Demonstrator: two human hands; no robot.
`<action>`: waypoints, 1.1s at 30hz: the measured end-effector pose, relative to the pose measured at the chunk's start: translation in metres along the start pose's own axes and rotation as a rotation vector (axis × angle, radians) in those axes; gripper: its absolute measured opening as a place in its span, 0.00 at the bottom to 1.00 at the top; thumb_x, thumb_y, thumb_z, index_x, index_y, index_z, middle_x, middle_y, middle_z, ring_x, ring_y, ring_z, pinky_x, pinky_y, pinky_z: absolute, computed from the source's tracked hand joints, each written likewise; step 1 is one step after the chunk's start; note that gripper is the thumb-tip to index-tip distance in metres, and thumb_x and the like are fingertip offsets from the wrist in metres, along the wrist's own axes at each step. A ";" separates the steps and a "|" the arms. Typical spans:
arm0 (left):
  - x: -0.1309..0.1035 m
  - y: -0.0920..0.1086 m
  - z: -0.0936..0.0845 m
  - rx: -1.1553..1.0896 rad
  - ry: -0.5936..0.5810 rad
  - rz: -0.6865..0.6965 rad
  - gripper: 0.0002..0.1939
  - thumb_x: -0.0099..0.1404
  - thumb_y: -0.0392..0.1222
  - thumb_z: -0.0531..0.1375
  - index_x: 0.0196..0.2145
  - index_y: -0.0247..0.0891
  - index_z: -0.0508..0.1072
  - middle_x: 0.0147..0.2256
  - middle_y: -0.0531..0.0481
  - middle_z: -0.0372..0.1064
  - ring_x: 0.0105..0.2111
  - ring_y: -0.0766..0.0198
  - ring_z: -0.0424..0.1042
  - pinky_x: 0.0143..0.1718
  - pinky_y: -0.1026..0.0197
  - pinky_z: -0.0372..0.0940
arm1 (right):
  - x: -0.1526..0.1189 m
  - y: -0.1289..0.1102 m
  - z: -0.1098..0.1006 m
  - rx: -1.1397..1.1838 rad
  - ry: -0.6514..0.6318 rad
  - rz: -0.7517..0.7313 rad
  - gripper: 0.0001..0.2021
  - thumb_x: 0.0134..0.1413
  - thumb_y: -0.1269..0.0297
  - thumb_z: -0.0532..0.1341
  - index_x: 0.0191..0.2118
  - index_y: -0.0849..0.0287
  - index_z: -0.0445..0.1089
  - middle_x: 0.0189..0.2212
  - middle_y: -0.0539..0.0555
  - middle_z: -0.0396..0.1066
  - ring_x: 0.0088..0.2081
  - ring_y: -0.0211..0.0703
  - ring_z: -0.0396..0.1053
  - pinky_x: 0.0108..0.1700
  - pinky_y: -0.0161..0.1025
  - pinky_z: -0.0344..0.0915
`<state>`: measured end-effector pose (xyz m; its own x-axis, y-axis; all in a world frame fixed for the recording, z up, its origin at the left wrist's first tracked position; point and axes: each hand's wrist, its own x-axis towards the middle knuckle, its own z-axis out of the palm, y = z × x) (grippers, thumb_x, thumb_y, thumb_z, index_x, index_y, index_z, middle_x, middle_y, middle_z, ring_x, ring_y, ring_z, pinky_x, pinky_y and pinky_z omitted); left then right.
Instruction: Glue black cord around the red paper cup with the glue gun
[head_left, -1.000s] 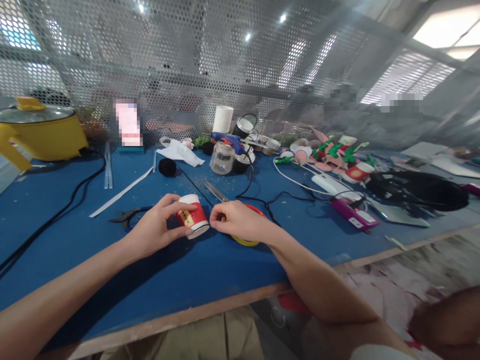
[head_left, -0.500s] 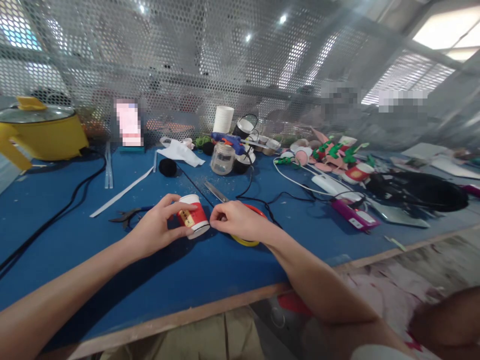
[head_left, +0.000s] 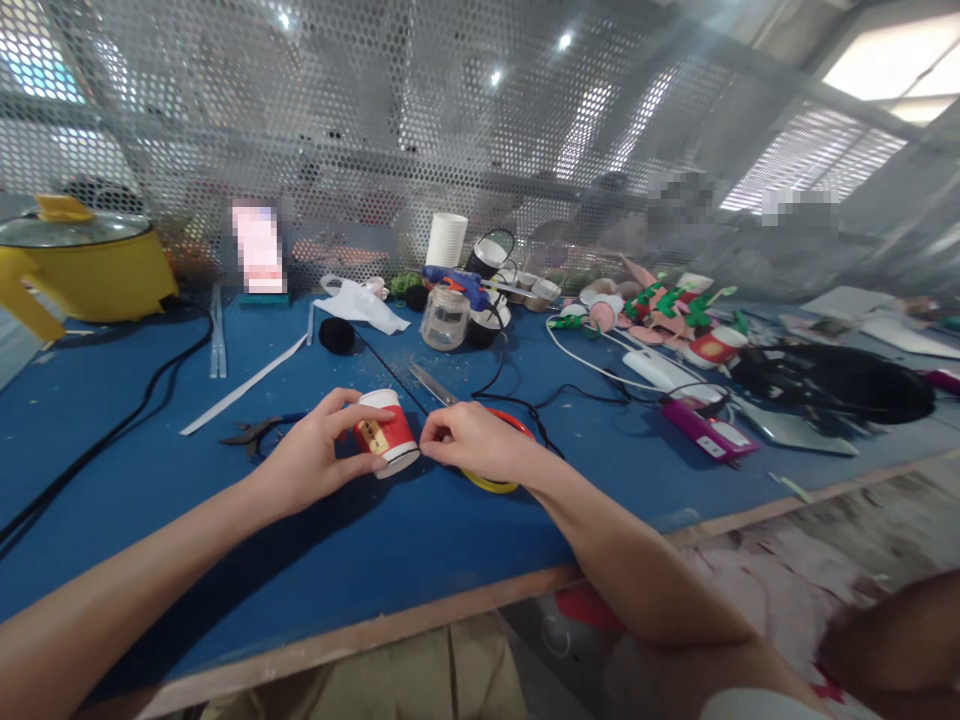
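A red and white paper cup [head_left: 388, 432] is gripped by my left hand [head_left: 319, 450], thumb at its lower rim and fingers over its upper side. A thin black cord runs along that lower rim. My right hand [head_left: 472, 437] pinches the cord just right of the cup. Partly under my right hand lie scissors [head_left: 491, 484] with red and yellow handles, blades pointing up and left. A ball of black yarn [head_left: 337, 336] sits behind the cup, with a strand running from it towards my hands.
Pliers [head_left: 255, 434] lie left of my left hand. Behind are a clear jar [head_left: 445, 319], a blue glue gun [head_left: 459, 283] and stacked white cups [head_left: 448, 240]. A yellow pot [head_left: 90, 265] stands far left, a purple box [head_left: 709, 432] right. Another person's arm [head_left: 892, 640] shows lower right.
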<state>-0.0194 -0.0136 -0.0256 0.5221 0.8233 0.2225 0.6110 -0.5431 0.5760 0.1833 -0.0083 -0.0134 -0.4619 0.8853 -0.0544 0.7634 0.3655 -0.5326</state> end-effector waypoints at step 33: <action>0.000 0.001 0.000 0.012 0.009 0.004 0.18 0.55 0.47 0.57 0.44 0.41 0.67 0.43 0.47 0.57 0.41 0.60 0.64 0.44 0.57 0.59 | 0.001 0.000 -0.002 0.054 -0.056 -0.025 0.07 0.42 0.74 0.56 0.24 0.63 0.72 0.17 0.49 0.69 0.21 0.32 0.64 0.26 0.28 0.57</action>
<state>-0.0190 -0.0143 -0.0248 0.5193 0.8227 0.2314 0.6161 -0.5480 0.5658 0.1839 -0.0070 -0.0119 -0.5059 0.8582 -0.0865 0.7264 0.3698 -0.5793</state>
